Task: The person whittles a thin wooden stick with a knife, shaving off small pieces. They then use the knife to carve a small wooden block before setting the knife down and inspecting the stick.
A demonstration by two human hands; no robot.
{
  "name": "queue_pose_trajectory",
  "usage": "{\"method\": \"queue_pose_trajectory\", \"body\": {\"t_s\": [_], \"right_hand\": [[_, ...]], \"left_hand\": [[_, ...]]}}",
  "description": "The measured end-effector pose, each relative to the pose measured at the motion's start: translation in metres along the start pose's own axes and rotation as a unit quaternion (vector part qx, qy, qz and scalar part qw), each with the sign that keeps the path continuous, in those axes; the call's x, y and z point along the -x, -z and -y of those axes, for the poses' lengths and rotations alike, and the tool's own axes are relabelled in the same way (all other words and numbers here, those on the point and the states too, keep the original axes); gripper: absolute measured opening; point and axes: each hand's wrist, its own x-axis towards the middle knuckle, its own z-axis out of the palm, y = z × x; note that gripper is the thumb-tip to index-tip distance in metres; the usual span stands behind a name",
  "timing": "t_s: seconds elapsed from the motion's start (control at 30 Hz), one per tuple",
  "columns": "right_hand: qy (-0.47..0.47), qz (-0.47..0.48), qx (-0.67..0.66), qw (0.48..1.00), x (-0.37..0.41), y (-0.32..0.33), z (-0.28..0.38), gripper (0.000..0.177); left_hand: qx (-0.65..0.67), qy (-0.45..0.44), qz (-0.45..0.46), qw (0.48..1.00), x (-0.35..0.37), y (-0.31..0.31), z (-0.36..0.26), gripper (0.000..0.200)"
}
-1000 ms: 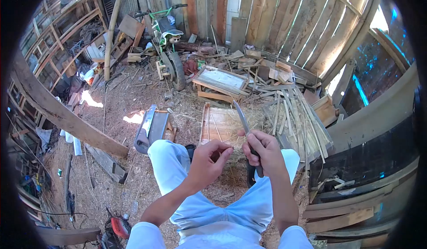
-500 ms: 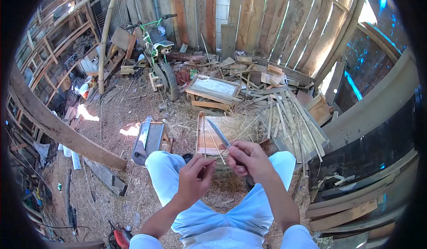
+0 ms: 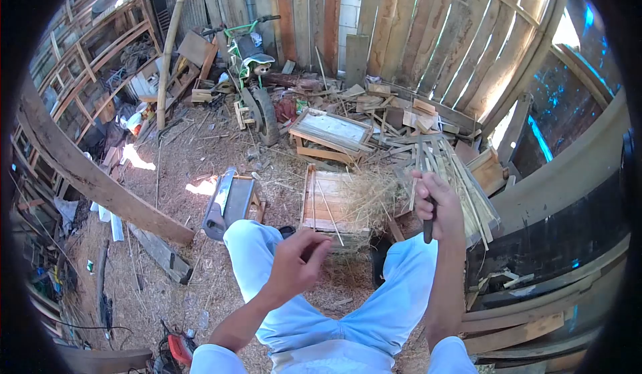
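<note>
Two hands are apart: the left hand (image 3: 297, 262) curls up by the near end of a thin stick (image 3: 328, 215) that points up and away past the knees, though I cannot tell if it grips it, and the right hand (image 3: 436, 203), farther off, squeezes a knife handle (image 3: 428, 231).

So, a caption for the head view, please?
Seated person: left hand pinches a thin strip, right hand grips a knife.

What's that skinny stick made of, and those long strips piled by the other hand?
The skinny stick in the left hand looks like a split sliver of bamboo or wood: pale tan, dull, very thin. The long strips behind the right hand, which grips a dark handle, look much the same: flat, dry, straw-coloured, unpainted.
</note>
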Motion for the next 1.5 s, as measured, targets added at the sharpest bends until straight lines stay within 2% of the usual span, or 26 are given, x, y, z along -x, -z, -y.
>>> {"method": "queue_pose_trajectory", "body": {"t_s": [0.07,0.13,0.2,0.27,0.3,0.37,0.43,0.53,0.6,0.7,0.77,0.9,0.93,1.0,1.07,1.13,1.2,1.3,1.33,1.4,1.43,1.5], "right_hand": [[0.012,0.001,0.032,0.999,0.007,-0.004,0.000,0.029],[-0.047,0.072,0.138,0.987,0.022,-0.022,-0.010,0.031],[-0.118,0.122,0.119,0.978,0.030,-0.043,-0.033,0.033],[-0.142,0.188,0.103,0.966,0.035,-0.060,-0.048,0.031],[-0.139,0.181,0.099,0.969,0.036,-0.058,-0.049,0.031],[-0.151,0.232,0.104,0.955,0.033,-0.056,-0.048,0.028],[-0.153,0.231,0.114,0.954,0.035,-0.056,-0.039,0.028],[-0.158,0.223,0.135,0.952,0.037,-0.054,-0.033,0.028],[-0.153,0.217,0.146,0.953,0.035,-0.051,-0.032,0.029],[-0.155,0.158,0.180,0.958,0.035,-0.043,-0.026,0.029],[-0.083,0.086,0.167,0.979,0.032,-0.032,-0.009,0.025],[-0.006,-0.020,0.092,0.996,0.018,0.019,0.014,0.024],[-0.011,-0.013,0.089,0.996,0.018,0.024,0.014,0.024],[0.008,-0.017,0.066,0.998,0.018,0.021,0.012,0.026],[-0.029,0.001,0.076,0.997,0.023,0.002,0.002,0.026],[-0.035,-0.004,0.127,0.991,0.027,-0.017,-0.016,0.026],[-0.028,0.029,0.118,0.992,0.026,-0.023,-0.038,0.025],[-0.040,-0.023,0.208,0.977,0.040,-0.047,-0.051,0.022],[-0.043,-0.015,0.209,0.977,0.042,-0.049,-0.057,0.022],[0.006,0.018,0.312,0.950,0.047,-0.053,-0.069,0.022],[-0.024,0.019,0.303,0.952,0.051,-0.056,-0.069,0.024],[-0.006,0.022,0.344,0.939,0.051,-0.052,-0.076,0.022]], "left_hand": [[0.043,0.027,-0.010,0.999,-0.003,0.001,0.013,0.007],[0.090,0.055,-0.012,0.994,-0.005,-0.003,0.019,0.007],[0.121,0.074,-0.001,0.990,-0.007,-0.008,0.008,0.008],[0.117,0.053,0.015,0.992,-0.007,-0.014,0.004,0.007],[0.113,0.034,0.018,0.993,-0.005,-0.015,0.003,0.006],[0.118,0.054,0.040,0.991,0.000,-0.010,-0.004,0.007],[0.122,0.068,0.055,0.989,0.000,-0.007,-0.009,0.010],[0.126,0.041,0.055,0.990,0.003,-0.010,-0.014,0.010],[0.111,0.062,0.054,0.990,0.002,-0.012,-0.016,0.010],[0.123,0.071,0.044,0.989,0.005,-0.016,-0.013,0.010],[0.118,0.070,0.056,0.989,0.011,-0.015,-0.007,0.009],[0.140,0.083,0.067,0.984,0.018,-0.006,0.004,0.013],[0.136,0.087,0.060,0.985,0.018,-0.003,0.007,0.013],[0.295,0.216,0.105,0.925,0.007,0.004,0.012,0.013],[0.334,0.207,0.094,0.915,-0.007,0.000,0.018,0.014],[0.439,0.227,0.062,0.867,-0.022,-0.009,0.022,0.015],[0.450,0.200,0.033,0.870,-0.036,-0.021,0.033,0.015],[0.449,0.161,-0.008,0.879,-0.051,-0.026,0.032,0.015],[0.437,0.147,-0.024,0.887,-0.054,-0.026,0.030,0.015],[0.445,0.123,-0.040,0.886,-0.060,-0.027,0.039,0.014],[0.445,0.123,-0.052,0.885,-0.063,-0.025,0.039,0.014],[0.447,0.111,-0.066,0.885,-0.069,-0.022,0.039,0.015]]}}
